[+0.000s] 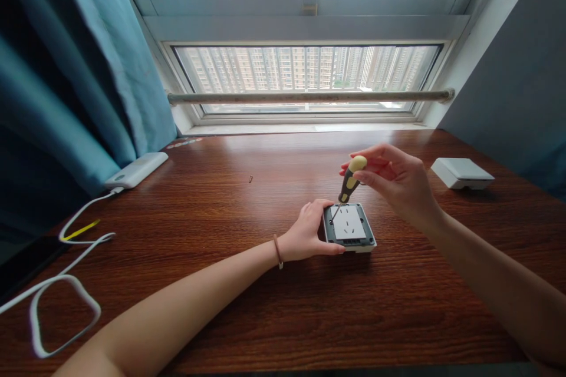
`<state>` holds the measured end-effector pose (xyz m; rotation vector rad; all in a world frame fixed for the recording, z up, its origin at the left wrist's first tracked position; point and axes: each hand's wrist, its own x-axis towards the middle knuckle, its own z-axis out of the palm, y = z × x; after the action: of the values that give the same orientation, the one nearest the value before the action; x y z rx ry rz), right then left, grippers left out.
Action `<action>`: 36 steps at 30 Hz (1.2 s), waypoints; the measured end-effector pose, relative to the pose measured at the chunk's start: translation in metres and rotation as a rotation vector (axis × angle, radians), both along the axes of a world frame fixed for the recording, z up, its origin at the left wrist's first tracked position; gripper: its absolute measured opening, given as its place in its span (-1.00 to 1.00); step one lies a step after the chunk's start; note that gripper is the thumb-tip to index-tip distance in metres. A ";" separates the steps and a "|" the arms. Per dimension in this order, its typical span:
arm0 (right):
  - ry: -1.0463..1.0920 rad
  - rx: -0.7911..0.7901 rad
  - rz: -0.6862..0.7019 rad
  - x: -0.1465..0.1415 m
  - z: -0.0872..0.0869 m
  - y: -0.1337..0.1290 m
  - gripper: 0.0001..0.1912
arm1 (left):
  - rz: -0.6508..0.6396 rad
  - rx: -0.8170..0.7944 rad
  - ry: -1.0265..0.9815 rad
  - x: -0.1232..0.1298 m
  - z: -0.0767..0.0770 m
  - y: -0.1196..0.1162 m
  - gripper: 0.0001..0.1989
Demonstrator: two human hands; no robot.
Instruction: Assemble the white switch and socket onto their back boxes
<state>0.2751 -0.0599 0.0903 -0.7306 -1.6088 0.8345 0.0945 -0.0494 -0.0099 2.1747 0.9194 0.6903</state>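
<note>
Where daylight comes in through a wide grey-framed window (305, 5), a glossy reddish-brown wooden surface (212, 212) spreads below it, with a heavy teal fabric curtain (79, 70) hanging at one side. The bare left hand (305, 232) reaches across to a square white-faced wall socket with a dark grey mounting frame (349, 221), which lies face up, right of the middle of the surface. Its grip is spread fairly wide around one corner of the unit, fingers at the far edge and thumb along the near one, probably to keep it from turning under the tool. The right hand (398, 179) pinches the rounded end of a short screwdriver with a yellow and dark grey handle (347, 188), its grip narrow and high, which seems to leave the slanting shaft free to turn, with the tip at a corner hole of the frame. A white, shallow plastic box (464, 172) sits farther right, well apart; its inside does not show. The socket itself appears to be seated in a white backing box, whose rim shows beneath the frame. Smallest of all, a thin copper-coloured screw (250, 179) lies alone on the wood, beyond the left hand.
</note>
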 end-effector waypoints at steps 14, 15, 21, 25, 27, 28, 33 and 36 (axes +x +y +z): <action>-0.342 0.289 -0.178 0.005 -0.007 0.005 -0.61 | 0.010 -0.001 0.037 0.000 0.002 0.000 -0.18; -0.362 0.274 -0.106 0.007 -0.003 0.004 -0.61 | 0.009 0.001 0.037 0.000 0.002 0.000 -0.18; -0.241 0.046 0.205 0.013 0.010 0.003 -0.69 | 0.016 -0.002 0.022 0.000 0.002 0.000 -0.20; -0.109 -0.010 0.082 0.005 0.005 0.000 -0.76 | 0.014 -0.005 0.019 0.000 0.001 0.000 -0.21; -0.080 0.015 -0.007 0.000 0.000 0.000 -0.72 | 0.007 -0.002 0.008 0.000 0.001 0.000 -0.20; -0.076 0.043 -0.071 -0.002 -0.003 0.000 -0.70 | 0.005 0.000 0.003 0.000 0.000 0.000 -0.20; -0.214 0.172 -0.363 -0.004 -0.014 0.004 -0.69 | 0.003 -0.006 0.024 0.000 0.002 -0.001 -0.16; -0.290 0.208 -0.282 -0.001 -0.011 0.004 -0.68 | 0.010 -0.021 0.021 0.000 0.004 -0.001 -0.17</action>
<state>0.2743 -0.0564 0.0790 -0.9334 -1.7641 0.3628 0.0949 -0.0504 -0.0063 2.1640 0.9447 0.6601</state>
